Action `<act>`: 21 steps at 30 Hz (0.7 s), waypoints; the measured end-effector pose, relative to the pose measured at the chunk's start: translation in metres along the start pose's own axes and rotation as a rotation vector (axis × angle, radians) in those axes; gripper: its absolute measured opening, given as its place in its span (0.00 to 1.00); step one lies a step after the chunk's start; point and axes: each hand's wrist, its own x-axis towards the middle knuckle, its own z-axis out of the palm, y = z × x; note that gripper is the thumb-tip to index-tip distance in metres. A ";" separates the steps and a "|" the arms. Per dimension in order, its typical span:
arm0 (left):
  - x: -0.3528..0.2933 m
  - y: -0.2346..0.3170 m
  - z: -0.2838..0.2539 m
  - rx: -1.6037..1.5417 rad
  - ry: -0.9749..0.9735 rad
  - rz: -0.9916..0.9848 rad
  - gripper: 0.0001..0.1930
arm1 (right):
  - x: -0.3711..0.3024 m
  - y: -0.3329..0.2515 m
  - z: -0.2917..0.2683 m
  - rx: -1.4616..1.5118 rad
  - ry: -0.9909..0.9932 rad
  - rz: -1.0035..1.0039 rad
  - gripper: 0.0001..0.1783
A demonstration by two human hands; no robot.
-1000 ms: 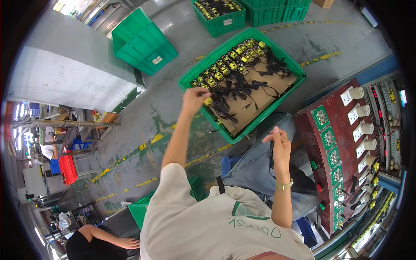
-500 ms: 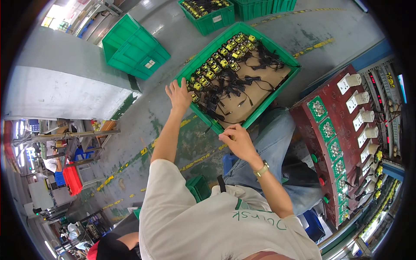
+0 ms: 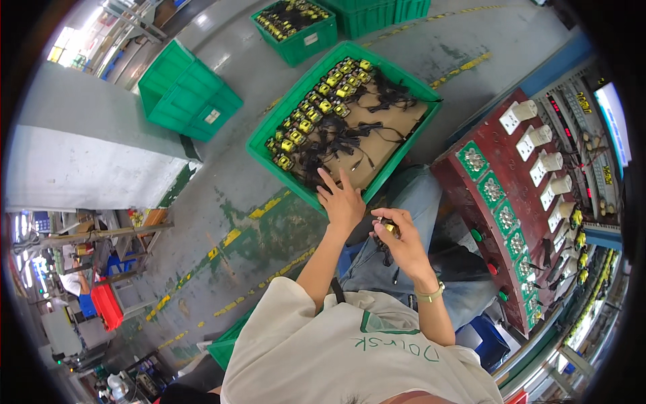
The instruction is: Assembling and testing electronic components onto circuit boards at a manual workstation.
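- My right fingers (image 3: pixel 401 219) hold a yellow part (image 3: pixel 391 229): holding step, I guess.
- My left fingers (image 3: pixel 344 182) spread wide by the green box (image 3: pixel 282 108).
- Moving probably needs care.

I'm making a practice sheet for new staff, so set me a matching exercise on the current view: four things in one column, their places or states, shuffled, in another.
Things
1) bare left hand
2) bare right hand
3) red plastic bin
4) dark red panel with white sockets

Places or states
A) toward the picture's right side
B) holding a small black-and-yellow electronic part
C) toward the picture's far left
D) fingers spread at the near edge of the large green plastic crate

Right pairs: 1-D; 2-B; 3-C; 4-A
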 end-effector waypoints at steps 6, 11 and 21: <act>0.006 0.004 0.007 -0.430 0.244 -0.141 0.30 | -0.014 -0.027 -0.013 -0.220 0.193 -0.061 0.17; -0.011 0.048 -0.144 -1.614 -0.281 -0.125 0.24 | 0.030 -0.051 -0.009 -0.222 0.405 -0.300 0.18; 0.225 0.072 -0.201 -0.961 -0.407 0.306 0.08 | 0.126 -0.087 0.020 -0.179 0.441 -0.481 0.35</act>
